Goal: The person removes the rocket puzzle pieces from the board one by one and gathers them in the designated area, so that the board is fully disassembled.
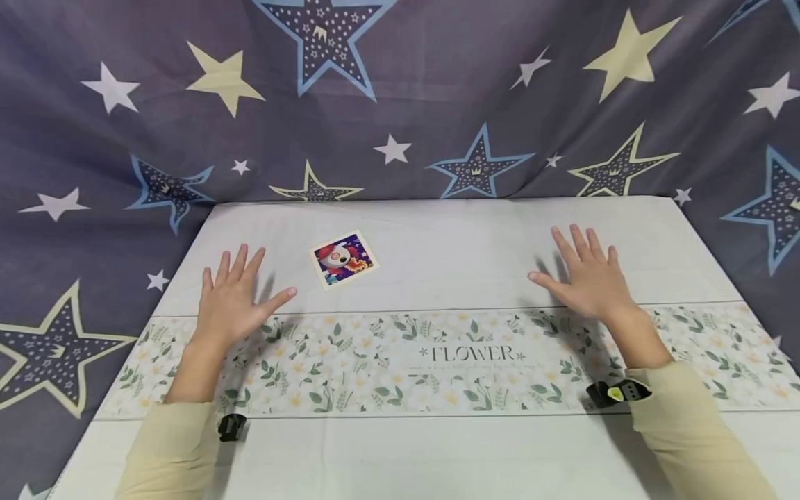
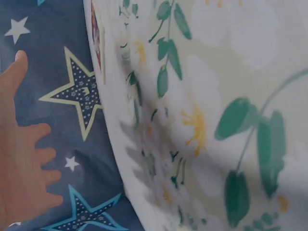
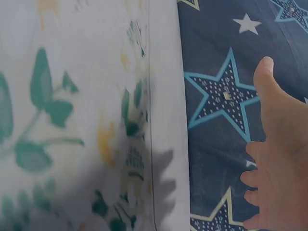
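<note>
A square picture card (image 1: 344, 260) with a pale border and a red, white and purple cartoon print lies tilted on the far left part of the table. My left hand (image 1: 232, 300) is held over the table to the left of the card, fingers spread and holding nothing. Over the right side, my right hand (image 1: 590, 281) is likewise spread with nothing in it, well away from the card. Shadows of both hands fall on the cloth. In the left wrist view only a thin edge of the card (image 2: 97, 41) shows.
A white tablecloth (image 1: 437, 458) covers the table, crossed by a floral band (image 1: 375, 375) printed "FLOWER". Behind and beside the table hangs a dark curtain (image 1: 437, 83) with stars. Dark straps are at both wrists, below beige sleeves (image 1: 700, 430).
</note>
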The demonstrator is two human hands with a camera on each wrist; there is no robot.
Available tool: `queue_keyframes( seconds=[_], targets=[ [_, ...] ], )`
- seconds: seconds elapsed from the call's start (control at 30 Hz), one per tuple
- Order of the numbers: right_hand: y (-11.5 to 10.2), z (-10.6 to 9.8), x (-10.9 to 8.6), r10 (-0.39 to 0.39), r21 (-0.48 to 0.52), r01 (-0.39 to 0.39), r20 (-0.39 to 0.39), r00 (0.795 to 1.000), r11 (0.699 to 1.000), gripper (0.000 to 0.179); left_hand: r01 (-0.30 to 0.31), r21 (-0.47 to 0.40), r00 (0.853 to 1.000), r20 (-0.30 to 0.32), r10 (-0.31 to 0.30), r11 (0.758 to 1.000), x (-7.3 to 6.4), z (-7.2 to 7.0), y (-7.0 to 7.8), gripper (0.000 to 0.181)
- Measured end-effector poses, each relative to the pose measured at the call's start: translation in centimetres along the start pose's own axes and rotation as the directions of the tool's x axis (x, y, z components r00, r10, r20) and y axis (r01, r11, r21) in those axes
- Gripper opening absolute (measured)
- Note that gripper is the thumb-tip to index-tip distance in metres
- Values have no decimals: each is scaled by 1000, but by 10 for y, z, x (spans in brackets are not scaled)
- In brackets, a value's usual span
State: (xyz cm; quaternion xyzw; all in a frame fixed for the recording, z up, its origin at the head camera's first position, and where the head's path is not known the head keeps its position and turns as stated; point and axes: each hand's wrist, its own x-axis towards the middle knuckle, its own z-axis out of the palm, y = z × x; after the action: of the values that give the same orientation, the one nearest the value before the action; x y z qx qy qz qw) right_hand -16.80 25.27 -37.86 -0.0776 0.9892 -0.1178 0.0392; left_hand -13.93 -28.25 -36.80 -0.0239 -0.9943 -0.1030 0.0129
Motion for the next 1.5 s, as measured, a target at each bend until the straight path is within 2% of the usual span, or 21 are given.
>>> queue_keyframes(
  seconds=[0.17,0.27,0.43,0.57,0.7,0.8,0.93,1.07,1.3,1.5],
  targets=[
    [-16,11,9,-44,-13,44,7,999,999,93,-17,-65,998,-66,12,998,5,16,0,90],
    [-27,16,13,-71,0,71,-1,997,997,91,-29,-104,997,-76,21,994,9,23,3,85],
    [-45,21,22,-108,23,108,-10,994,994,89,-12,-203,1000,-16,9,979,15,29,10,77],
    [-59,25,34,-148,66,149,-14,989,987,86,25,-314,999,50,-10,949,23,35,20,72],
    [-75,27,47,-204,120,205,-20,979,971,82,30,-363,997,71,-5,931,32,42,32,66],
    [-89,30,54,-237,126,238,-26,971,963,79,17,-338,997,80,11,941,37,45,41,65],
    [-110,34,61,-271,108,271,-10,962,957,74,-18,-237,994,104,43,971,44,48,51,65],
    [-133,40,68,-307,95,304,17,952,948,69,-22,-152,992,122,41,988,53,51,55,63],
    [-173,56,86,-361,90,354,71,930,931,66,16,-50,978,209,-5,999,63,55,55,64],
    [-203,69,100,-411,100,402,94,907,910,64,-41,2,972,232,40,999,65,53,53,64]
  ],
)
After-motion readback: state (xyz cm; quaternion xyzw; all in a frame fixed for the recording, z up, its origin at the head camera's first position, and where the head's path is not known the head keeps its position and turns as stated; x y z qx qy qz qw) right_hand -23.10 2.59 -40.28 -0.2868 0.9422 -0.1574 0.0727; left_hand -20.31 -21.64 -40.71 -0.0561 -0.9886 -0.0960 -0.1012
